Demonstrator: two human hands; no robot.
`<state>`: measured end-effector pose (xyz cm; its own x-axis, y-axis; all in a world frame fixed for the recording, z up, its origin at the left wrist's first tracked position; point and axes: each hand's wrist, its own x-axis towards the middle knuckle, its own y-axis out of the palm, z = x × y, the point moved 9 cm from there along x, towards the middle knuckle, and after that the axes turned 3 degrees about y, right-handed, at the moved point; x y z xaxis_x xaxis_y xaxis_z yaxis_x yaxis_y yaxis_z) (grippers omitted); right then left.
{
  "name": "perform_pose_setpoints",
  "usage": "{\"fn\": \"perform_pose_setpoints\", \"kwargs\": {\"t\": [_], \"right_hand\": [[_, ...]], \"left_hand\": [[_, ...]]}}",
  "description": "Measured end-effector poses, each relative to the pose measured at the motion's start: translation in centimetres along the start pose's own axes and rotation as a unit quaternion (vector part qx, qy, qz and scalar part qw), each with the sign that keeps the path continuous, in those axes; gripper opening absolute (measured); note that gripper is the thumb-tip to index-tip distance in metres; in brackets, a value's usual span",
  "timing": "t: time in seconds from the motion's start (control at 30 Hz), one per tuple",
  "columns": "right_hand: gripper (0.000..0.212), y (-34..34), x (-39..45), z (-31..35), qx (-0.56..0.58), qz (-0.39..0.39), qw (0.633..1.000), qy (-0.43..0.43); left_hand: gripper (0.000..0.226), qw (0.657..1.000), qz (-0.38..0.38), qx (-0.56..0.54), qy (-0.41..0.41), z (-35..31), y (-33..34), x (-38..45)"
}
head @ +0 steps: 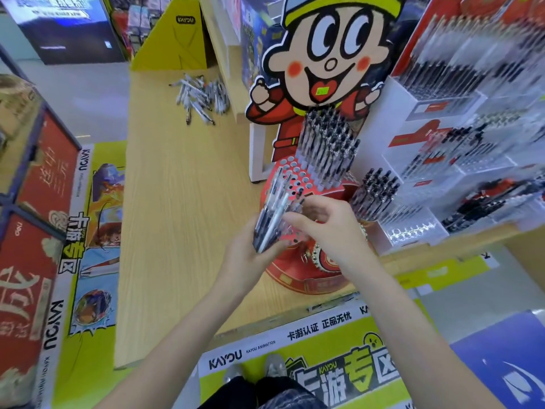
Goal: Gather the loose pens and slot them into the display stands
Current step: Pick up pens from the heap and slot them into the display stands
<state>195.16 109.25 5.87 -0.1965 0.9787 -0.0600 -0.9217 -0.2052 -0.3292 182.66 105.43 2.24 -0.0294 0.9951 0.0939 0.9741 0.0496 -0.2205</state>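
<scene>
Your left hand (pixel 250 255) grips a bundle of clear-barrelled black-capped pens (pixel 272 214); your right hand (pixel 327 228) pinches one from it; the red perforated round stand (pixel 298 175) is half filled (front holes vacant); a loose pile of pens (pixel 202 95) remains far along the pale wooden counter (pixel 177 202).

Bare forearms (pixel 188 329); dark trousers (pixel 265 392); grey shoes (pixel 275 366)

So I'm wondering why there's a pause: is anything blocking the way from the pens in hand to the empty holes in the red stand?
Nothing visible does. The left hand grips the bundle of pens beside the red stand; its empty holes lie open just beyond, with the right hand at the bundle.
</scene>
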Motion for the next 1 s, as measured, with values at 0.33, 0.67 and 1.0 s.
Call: {"fn": "perform_pose_setpoints", "kwargs": {"t": [0.33, 0.67, 1.0], "right_hand": [[0.007, -5.2, -1.5, 0.9, 0.158, -0.060, 0.986, 0.001], [0.005, -14.4, -2.4, -2.2, 0.210, -0.061, 0.974, 0.066], [0.036, -41.2, 1.2, -4.3, 0.218, -0.155, 0.963, -0.028]], "left_hand": [[0.016, 0.971, 0.200, -0.130, -0.009, -2.2, 3.8, -0.1], [0.017, 0.945, 0.321, -0.053, 0.040, -6.5, 13.3, 1.7], [0.013, 0.957, 0.273, -0.031, 0.097, -16.7, 35.2, 12.3]]}}
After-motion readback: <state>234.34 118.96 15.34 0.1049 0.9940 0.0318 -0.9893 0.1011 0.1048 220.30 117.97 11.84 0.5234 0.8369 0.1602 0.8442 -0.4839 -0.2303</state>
